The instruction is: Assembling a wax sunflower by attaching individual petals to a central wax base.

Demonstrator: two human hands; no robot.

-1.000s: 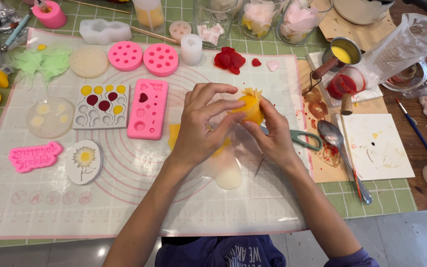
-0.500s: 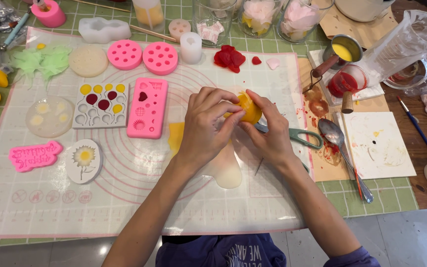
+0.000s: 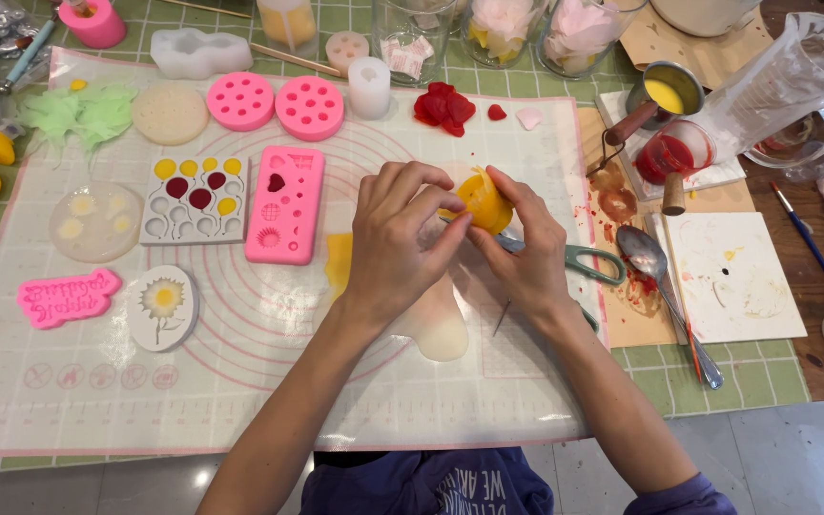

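You look down on a table [image 3: 817, 377] of dark brown wood, bare only at three o'clock. A green cutting mat [image 3: 717, 381] with a pale grid covers most of it, and a translucent white baking mat [image 3: 269, 401] with pink rings lies across the centre. From five to eight o'clock you see a pale, glossy tiled floor [image 3: 793, 467]. Soft, even light falls from above, with faint glare on the tiles.
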